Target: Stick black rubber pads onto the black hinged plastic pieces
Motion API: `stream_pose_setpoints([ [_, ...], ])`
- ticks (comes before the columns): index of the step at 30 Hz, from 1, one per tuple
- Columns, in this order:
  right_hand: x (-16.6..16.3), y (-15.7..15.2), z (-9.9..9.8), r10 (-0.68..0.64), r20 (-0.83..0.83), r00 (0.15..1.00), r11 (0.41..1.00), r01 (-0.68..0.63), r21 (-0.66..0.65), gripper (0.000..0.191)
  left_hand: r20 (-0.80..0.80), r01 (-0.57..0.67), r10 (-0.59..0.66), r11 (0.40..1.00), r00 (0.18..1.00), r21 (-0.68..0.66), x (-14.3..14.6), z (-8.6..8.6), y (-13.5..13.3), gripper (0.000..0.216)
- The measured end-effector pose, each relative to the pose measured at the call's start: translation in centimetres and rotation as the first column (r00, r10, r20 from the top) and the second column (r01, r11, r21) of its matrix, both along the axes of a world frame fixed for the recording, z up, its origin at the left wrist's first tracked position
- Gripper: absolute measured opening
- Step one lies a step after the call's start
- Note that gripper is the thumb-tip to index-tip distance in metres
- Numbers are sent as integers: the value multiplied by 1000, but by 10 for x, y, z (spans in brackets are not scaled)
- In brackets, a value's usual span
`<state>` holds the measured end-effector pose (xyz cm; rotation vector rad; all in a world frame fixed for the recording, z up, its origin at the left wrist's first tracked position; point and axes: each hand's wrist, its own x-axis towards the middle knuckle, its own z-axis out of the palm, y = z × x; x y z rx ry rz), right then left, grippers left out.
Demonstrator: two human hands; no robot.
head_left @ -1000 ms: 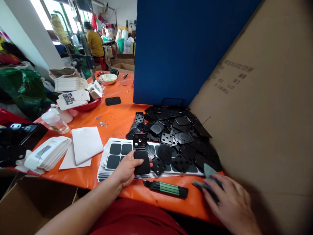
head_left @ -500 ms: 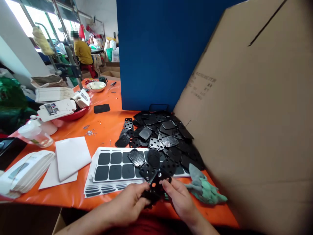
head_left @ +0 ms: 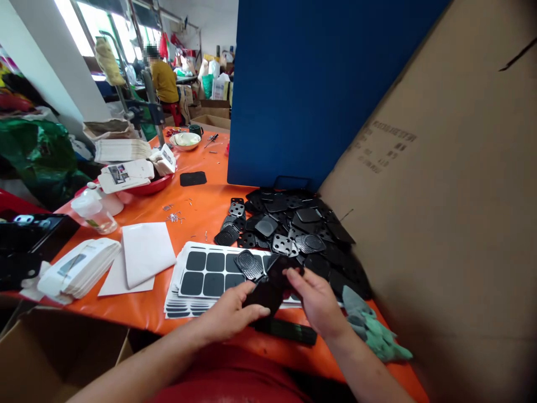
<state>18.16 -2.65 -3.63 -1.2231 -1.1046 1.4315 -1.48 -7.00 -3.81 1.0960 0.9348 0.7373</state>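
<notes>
In front of me, both hands hold a dark black plastic plate (head_left: 265, 298) that looks hinged, with two sections at an angle. My left hand (head_left: 235, 310) grips its near left side, thumb lying on top. The far right section is pinched between the thumb and fingers of my right hand (head_left: 314, 294). Just beneath, along the table's front edge, lies a dark stack of flat pieces (head_left: 291, 331). Sheets of black square pads (head_left: 201, 302) are piled under and left of the plate. Beyond my hands, a heap of black hinged plates (head_left: 293, 224), some with holes, covers the table.
A big cardboard panel (head_left: 440, 196) walls off the right side, and a blue board (head_left: 319, 95) stands behind the heap. A green cloth (head_left: 373, 327) lies at right. White paper (head_left: 146, 254), card boxes (head_left: 81, 268) and a bottle (head_left: 94, 212) are leftward on the orange table (head_left: 205, 215).
My view has turned left, shifting the scene rightward. The plate has been raised and turned, its holed face less visible. The dark stack beneath shows more now.
</notes>
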Motion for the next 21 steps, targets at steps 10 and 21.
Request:
stream_pose_setpoints([
  [10,-11,13,14,-51,14,999,999,51,10,41,62,-57,62,996,996,-72,2,5,8,43],
  [21,-16,5,-1,-30,-23,999,1000,30,2,37,34,-104,107,991,994,-78,-3,5,-3,39],
])
